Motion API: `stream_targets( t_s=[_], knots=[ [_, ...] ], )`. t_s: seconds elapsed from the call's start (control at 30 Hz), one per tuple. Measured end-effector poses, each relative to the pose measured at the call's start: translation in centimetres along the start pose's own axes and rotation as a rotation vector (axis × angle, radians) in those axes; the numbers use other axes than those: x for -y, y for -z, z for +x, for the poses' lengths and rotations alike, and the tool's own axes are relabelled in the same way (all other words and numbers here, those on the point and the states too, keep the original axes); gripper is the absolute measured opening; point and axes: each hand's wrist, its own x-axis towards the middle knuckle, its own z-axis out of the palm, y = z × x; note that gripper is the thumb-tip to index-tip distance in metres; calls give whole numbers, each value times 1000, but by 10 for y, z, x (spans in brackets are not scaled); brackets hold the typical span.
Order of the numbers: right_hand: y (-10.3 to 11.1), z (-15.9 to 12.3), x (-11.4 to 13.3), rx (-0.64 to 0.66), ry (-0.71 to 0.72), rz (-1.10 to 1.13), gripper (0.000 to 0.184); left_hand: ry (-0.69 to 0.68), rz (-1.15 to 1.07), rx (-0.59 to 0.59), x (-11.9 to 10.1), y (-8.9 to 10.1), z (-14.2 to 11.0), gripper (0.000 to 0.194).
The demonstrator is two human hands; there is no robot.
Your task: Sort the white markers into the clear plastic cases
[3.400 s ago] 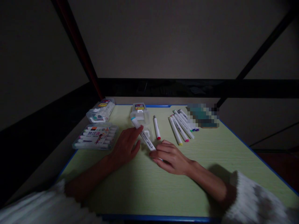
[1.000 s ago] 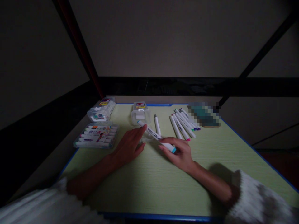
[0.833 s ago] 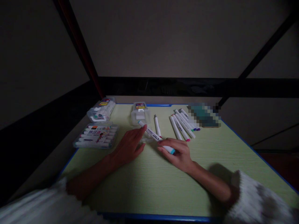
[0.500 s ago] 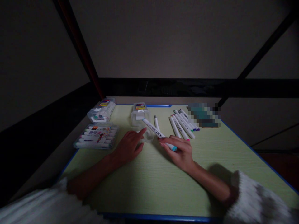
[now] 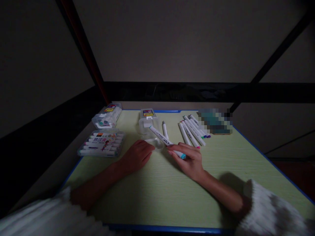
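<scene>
My right hand (image 5: 189, 159) is closed around a white marker (image 5: 161, 137) with turquoise ends, tilted up to the left above the table. My left hand (image 5: 139, 155) has its thumb and fingers pinched together at the near edge of a clear plastic box (image 5: 149, 124), whose transparent lid lies folded open toward me. The fingertips partly cover the lid's edge. Just behind the held marker, a grey-tipped marker (image 5: 165, 130) lies on the table. Several white markers (image 5: 193, 132) with coloured ends lie in a loose row to the right of the box.
A closed clear box of markers (image 5: 108, 116) stands at the back left, and a flat clear case of markers (image 5: 102, 144) lies in front of it. A blurred phone-like object (image 5: 214, 121) rests at the back right. The pale green table (image 5: 157, 196) has blue edges.
My left index finger has gone from pointing outward to pinched against the thumb at the lid. The open box has shifted slightly right. My right hand and its marker have barely moved.
</scene>
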Motion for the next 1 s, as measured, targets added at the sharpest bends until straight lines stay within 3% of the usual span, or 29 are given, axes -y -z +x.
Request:
stream_targets(
  t_s=[0.43,0.7,1.0],
  knots=[
    [0,1,1,11,19,9,10,-183,-63,-51,-3,0,1,12],
    [0,0,0,44,-33,0,9,-162,-40,-18,-7,4,3,18],
    [-1,1,-1,84,-82,6,10,-130,-27,-58,-8,5,1,28]
  ],
)
